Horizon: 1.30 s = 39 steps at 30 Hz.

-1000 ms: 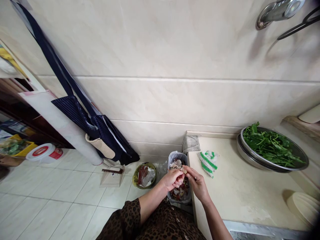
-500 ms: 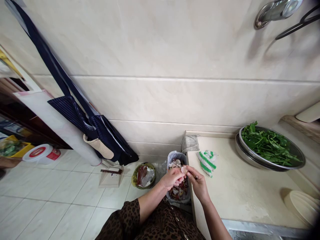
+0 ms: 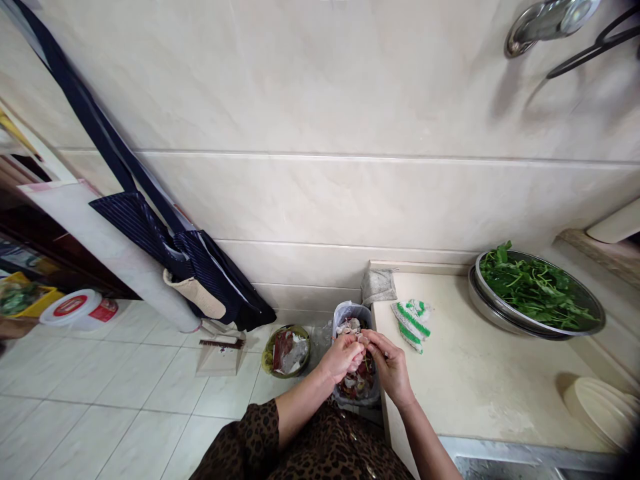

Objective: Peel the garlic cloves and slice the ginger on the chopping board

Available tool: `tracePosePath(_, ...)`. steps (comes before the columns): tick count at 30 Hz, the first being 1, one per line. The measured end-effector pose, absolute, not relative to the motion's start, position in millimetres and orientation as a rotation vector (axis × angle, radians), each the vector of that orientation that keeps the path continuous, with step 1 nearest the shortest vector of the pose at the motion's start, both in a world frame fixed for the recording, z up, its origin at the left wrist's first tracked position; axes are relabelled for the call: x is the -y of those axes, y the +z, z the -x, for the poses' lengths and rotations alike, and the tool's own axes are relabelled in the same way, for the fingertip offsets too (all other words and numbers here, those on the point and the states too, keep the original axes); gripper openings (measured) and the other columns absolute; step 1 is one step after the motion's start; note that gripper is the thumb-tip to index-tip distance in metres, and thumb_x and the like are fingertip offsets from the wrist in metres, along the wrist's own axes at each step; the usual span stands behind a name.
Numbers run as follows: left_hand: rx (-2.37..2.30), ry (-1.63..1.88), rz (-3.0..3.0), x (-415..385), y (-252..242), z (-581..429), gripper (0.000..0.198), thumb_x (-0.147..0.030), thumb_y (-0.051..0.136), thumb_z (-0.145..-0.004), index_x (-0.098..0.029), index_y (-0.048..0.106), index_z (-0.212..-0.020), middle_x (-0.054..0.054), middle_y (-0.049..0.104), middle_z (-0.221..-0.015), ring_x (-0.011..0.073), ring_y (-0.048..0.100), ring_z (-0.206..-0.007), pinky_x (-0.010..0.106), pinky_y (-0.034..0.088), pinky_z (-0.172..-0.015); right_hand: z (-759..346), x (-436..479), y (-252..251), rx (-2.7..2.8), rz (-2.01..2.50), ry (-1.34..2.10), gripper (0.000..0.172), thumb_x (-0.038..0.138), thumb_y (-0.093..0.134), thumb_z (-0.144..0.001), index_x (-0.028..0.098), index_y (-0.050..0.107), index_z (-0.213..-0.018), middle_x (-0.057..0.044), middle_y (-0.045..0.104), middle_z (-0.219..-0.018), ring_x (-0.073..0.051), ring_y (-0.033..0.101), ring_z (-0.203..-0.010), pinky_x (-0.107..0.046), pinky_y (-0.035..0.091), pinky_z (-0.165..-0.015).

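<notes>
Bare left hand (image 3: 343,358) and bare right hand (image 3: 391,369) met over a grey plastic-lined scrap bin (image 3: 353,312); their fingers (image 3: 374,340) pressed together on a small pale scrap (image 3: 361,340), its long axis unclear.

Sleeve (image 3: 253,440): brown and black leopard print.
Hanging fabric (image 3: 133,220): navy, thin pale pinstripes.
Cloth (image 3: 413,325): white, green stripes.
Leaves (image 3: 535,290): deep green.
Bin liner (image 3: 345,312): translucent grey.
Wall tiles (image 3: 320,100): cream.

**Head camera: one view, looking forward and down**

Worn on the person's head, it faces the wall and looks down from close above the plastic waste bin (image 3: 356,353); tiled wall (image 3: 320,200) lies beyond the bin, tiled floor (image 3: 125,380) left, countertop (image 3: 475,387) right.
</notes>
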<state>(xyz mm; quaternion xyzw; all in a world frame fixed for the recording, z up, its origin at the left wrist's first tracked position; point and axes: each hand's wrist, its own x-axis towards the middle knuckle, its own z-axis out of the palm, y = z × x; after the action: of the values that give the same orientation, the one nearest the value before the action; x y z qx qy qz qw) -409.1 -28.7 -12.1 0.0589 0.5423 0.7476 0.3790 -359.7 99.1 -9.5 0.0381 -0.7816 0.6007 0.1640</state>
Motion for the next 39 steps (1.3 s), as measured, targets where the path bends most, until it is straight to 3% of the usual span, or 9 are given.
tracePosePath(9, -1.52, 1.844, -0.11, 29, -6, 410, 0.027, -0.038, 0.053, -0.065, -0.019, 0.039, -0.053, -0.011, 0.029, -0.04, 0.0016, 0.016, -0.034, 0.021, 0.009, -0.037, 359, -98, -18, 2.076, 0.059, 2.145, 0.029, 0.037, 0.062, -0.079, 0.022, 0.067, -0.104, -0.007, 0.069, -0.106, -0.025, 0.061, -0.1, -0.038, 0.047, -0.09)
tracePosePath(12, -1.566, 1.807, -0.133, 29, -6, 410, 0.022, -0.034, 0.052, -0.064, -0.018, 0.041, -0.054, -0.01, 0.029, -0.04, 0.0022, 0.017, -0.034, 0.021, 0.01, -0.037, 359, -97, -16, 2.014, 0.092, 2.218, 0.031, 0.037, 0.069, -0.073, 0.02, 0.066, -0.099, -0.006, 0.07, -0.097, -0.023, 0.063, -0.09, -0.035, 0.049, -0.082)
tracePosePath(18, -1.694, 1.722, -0.159, 29, -11, 412, 0.024, -0.033, 0.048, -0.066, -0.019, 0.039, -0.049, -0.008, 0.029, -0.04, 0.004, 0.019, -0.035, 0.022, 0.011, -0.039, 358, -94, -20, 2.002, 0.228, 2.251, 0.032, 0.043, 0.064, -0.076, 0.019, 0.064, -0.097, -0.004, 0.068, -0.086, -0.019, 0.06, -0.074, -0.028, 0.048, -0.065)
tracePosePath(23, -1.996, 1.542, -0.304, 34, -18, 419, 0.026, -0.025, 0.053, -0.067, -0.016, 0.046, -0.044, -0.005, 0.035, -0.04, 0.0066, 0.029, -0.04, 0.023, 0.019, -0.045, 362, -95, -29, 1.846, 0.47, 2.338, 0.04, 0.053, 0.062, -0.072, 0.018, 0.064, -0.092, 0.001, 0.056, -0.06, -0.012, 0.047, -0.051, -0.023, 0.036, -0.046)
tracePosePath(26, -2.495, 1.019, -0.515, 41, -28, 424, 0.026, -0.025, 0.048, -0.076, -0.015, 0.059, -0.055, 0.0, 0.052, -0.05, 0.0121, 0.048, -0.052, 0.025, 0.031, -0.053, 364, -99, -29, 1.826, 0.528, 2.295, 0.04, 0.054, 0.063, -0.071, 0.017, 0.064, -0.087, 0.004, 0.049, -0.053, -0.01, 0.04, -0.047, -0.022, 0.03, -0.043)
tracePosePath(29, -2.646, 0.651, -0.559, 46, -40, 425, 0.024, -0.027, 0.049, -0.078, -0.016, 0.067, -0.066, 0.006, 0.065, -0.065, 0.019, 0.06, -0.069, 0.028, 0.038, -0.063, 366, -103, -26, 1.796, 0.501, 2.327, 0.038, 0.052, 0.065, -0.071, 0.018, 0.062, -0.088, 0.003, 0.051, -0.056, -0.01, 0.039, -0.048, -0.022, 0.027, -0.043)
tracePosePath(34, -2.619, 0.588, -0.58, 46, -47, 425, 0.022, -0.038, 0.062, -0.072, -0.017, 0.069, -0.068, 0.009, 0.068, -0.071, 0.025, 0.063, -0.076, 0.032, 0.043, -0.068, 366, -102, -22, 1.614, 0.467, 2.537, 0.033, 0.046, 0.07, -0.069, 0.019, 0.062, -0.087, 0.003, 0.055, -0.062, -0.009, 0.041, -0.051, -0.021, 0.029, -0.045)
tracePosePath(39, -2.569, 0.809, -0.728, 45, -37, 427, 0.022, -0.024, 0.046, -0.083, -0.019, 0.067, -0.087, 0.008, 0.068, -0.085, 0.0204, 0.061, -0.082, 0.029, 0.042, -0.074, 364, -102, -19, 1.485, 0.492, 2.656, 0.03, 0.042, 0.072, -0.069, 0.019, 0.065, -0.087, 0.002, 0.058, -0.066, -0.01, 0.046, -0.057, -0.021, 0.036, -0.052)
